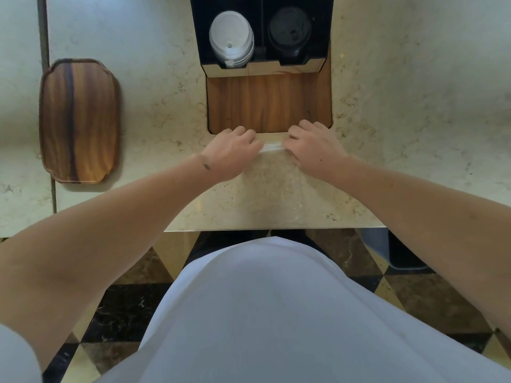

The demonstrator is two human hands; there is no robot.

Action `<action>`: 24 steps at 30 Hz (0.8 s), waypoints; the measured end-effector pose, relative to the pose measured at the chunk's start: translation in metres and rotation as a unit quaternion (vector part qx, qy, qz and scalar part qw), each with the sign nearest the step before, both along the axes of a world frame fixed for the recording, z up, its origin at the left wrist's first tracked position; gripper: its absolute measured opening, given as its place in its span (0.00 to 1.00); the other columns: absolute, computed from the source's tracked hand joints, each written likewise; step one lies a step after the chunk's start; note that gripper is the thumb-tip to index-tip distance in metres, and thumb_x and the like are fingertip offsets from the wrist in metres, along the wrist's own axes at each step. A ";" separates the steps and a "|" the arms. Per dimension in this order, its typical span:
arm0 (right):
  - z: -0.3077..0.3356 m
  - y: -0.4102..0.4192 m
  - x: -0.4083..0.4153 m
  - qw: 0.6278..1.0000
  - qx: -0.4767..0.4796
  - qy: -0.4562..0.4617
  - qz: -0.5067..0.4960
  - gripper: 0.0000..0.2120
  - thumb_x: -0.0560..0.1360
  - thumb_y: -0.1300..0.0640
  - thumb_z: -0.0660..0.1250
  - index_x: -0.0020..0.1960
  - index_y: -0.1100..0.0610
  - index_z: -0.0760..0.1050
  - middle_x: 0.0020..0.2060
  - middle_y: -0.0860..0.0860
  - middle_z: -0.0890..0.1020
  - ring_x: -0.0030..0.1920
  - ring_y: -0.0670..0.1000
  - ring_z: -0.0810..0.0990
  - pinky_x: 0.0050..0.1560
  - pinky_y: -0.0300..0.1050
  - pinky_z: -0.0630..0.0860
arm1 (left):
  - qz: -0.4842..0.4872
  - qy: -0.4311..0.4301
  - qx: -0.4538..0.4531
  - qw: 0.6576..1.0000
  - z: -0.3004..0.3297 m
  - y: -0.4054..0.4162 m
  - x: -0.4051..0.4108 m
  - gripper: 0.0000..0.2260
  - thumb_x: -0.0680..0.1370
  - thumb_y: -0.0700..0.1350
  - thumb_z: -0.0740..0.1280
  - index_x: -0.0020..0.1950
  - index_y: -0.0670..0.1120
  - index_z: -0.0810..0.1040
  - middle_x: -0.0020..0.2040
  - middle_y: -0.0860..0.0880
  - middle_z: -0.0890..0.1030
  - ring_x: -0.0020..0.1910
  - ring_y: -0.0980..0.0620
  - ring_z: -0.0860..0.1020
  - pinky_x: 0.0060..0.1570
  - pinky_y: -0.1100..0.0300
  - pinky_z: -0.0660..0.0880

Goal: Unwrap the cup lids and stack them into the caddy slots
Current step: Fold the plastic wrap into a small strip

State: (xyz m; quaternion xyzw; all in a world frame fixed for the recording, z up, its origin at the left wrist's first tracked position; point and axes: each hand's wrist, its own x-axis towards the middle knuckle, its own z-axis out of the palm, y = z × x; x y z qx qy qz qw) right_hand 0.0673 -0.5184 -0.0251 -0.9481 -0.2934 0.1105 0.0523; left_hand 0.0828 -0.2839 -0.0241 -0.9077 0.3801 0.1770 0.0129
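i see my left hand [231, 150] and right hand [313, 146] with curled fingers pinching a clear plastic wrapper [272, 147] stretched between them; black caddy [199, 29] at twelve o'clock.

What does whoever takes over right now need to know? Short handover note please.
Left hand and right hand: each grips one end of the clear plastic wrap, stretched between them on the counter; the rest of the wrap trails toward the counter edge.
Caddy: white lids stacked in the left slot, black lids in the right.
Done: both stacks are loaded, and no wrapped lids are in view.
Left: probably just clearing away the wrap.
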 end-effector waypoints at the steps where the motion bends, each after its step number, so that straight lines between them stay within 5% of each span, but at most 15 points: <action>1: 0.001 -0.001 -0.003 1.000 0.002 -0.002 0.001 0.13 0.81 0.57 0.58 0.53 0.59 0.81 0.48 0.54 0.80 0.46 0.55 0.75 0.44 0.49 0.72 | 0.001 0.006 -0.002 1.000 0.000 0.002 -0.003 0.12 0.77 0.35 0.65 0.59 0.43 0.73 0.52 0.46 0.77 0.46 0.47 0.74 0.45 0.53 0.76; 5: 0.007 -0.001 -0.004 0.999 0.020 0.029 -0.020 0.15 0.83 0.55 0.58 0.55 0.56 0.83 0.50 0.53 0.80 0.46 0.54 0.76 0.44 0.48 0.74 | 0.043 0.040 -0.029 0.998 0.002 0.003 -0.009 0.06 0.82 0.38 0.59 0.55 0.41 0.75 0.50 0.45 0.79 0.47 0.44 0.77 0.46 0.50 0.77; 8: 0.012 0.004 0.008 0.994 0.032 0.081 -0.067 0.11 0.82 0.56 0.61 0.51 0.54 0.83 0.47 0.51 0.80 0.47 0.53 0.76 0.46 0.49 0.76 | 0.165 0.089 -0.032 0.982 0.004 -0.003 -0.009 0.07 0.83 0.37 0.57 0.49 0.41 0.74 0.44 0.43 0.79 0.41 0.42 0.79 0.39 0.46 0.78; 13: 0.013 0.010 0.022 0.976 0.055 0.170 -0.121 0.02 0.78 0.59 0.68 0.49 0.55 0.80 0.48 0.51 0.79 0.48 0.52 0.78 0.45 0.47 0.73 | 0.339 0.175 -0.102 0.919 0.000 -0.002 0.000 0.04 0.80 0.44 0.69 0.52 0.46 0.76 0.44 0.48 0.80 0.39 0.47 0.80 0.36 0.51 0.79; 17: 0.011 0.009 0.021 0.978 0.044 0.166 -0.116 0.01 0.79 0.59 0.67 0.50 0.55 0.77 0.49 0.51 0.76 0.50 0.52 0.73 0.46 0.47 0.72 | 0.315 0.154 -0.107 0.930 -0.003 -0.002 0.007 0.03 0.75 0.44 0.74 0.47 0.47 0.82 0.50 0.48 0.76 0.45 0.49 0.76 0.42 0.56 0.73; 24: 0.007 0.004 -0.001 0.997 0.016 0.058 -0.044 0.06 0.79 0.64 0.61 0.48 0.56 0.75 0.44 0.51 0.77 0.46 0.53 0.72 0.42 0.46 0.70 | 0.128 0.063 -0.079 0.987 0.008 -0.004 -0.006 0.06 0.79 0.35 0.61 0.48 0.44 0.76 0.46 0.47 0.78 0.45 0.46 0.74 0.44 0.50 0.75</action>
